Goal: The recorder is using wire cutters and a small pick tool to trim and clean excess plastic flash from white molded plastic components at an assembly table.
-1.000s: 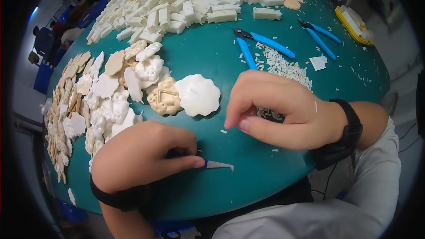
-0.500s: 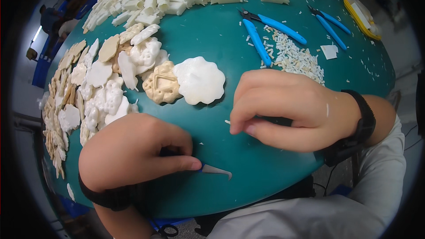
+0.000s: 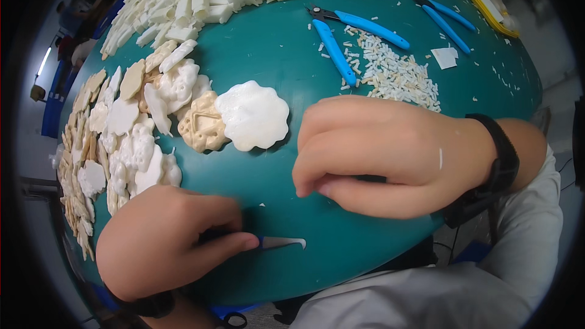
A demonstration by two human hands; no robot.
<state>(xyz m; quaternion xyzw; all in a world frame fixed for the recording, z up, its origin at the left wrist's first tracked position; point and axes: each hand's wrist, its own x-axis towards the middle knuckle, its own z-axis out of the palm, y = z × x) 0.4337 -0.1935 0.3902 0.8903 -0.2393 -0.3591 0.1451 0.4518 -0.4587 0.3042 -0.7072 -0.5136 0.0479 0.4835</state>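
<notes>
My left hand (image 3: 164,240) is closed at the lower left, thumb pressed against the fingers. It grips a small hooked tool (image 3: 283,242) whose tapered metal blade ends in a bent tip; a bit of blue shows at the thumb, and my fist hides the rest. To the right, my right hand (image 3: 390,155) hovers low over the green table with thumb and fingertips pinched together. Whatever is between them is hidden. Just left of that hand lie a white scallop-edged piece (image 3: 253,116) and a tan moulded piece (image 3: 202,123), overlapping. A thin white sliver (image 3: 441,159) sticks to the back of my right hand.
Heaped white and tan pieces (image 3: 125,116) cover the left side. Pale rectangular parts (image 3: 201,0) pile up at the far edge. Blue-handled cutters (image 3: 335,45) lie by small white offcuts (image 3: 399,73), a second pair (image 3: 445,21) farther right. A yellow tray (image 3: 487,9) stands beyond.
The view has shifted slightly, so the table items sit farther left. My left hand with the hooked tool and my right hand keep nearly the same poses; a white bit near the right fingertips no longer shows.
</notes>
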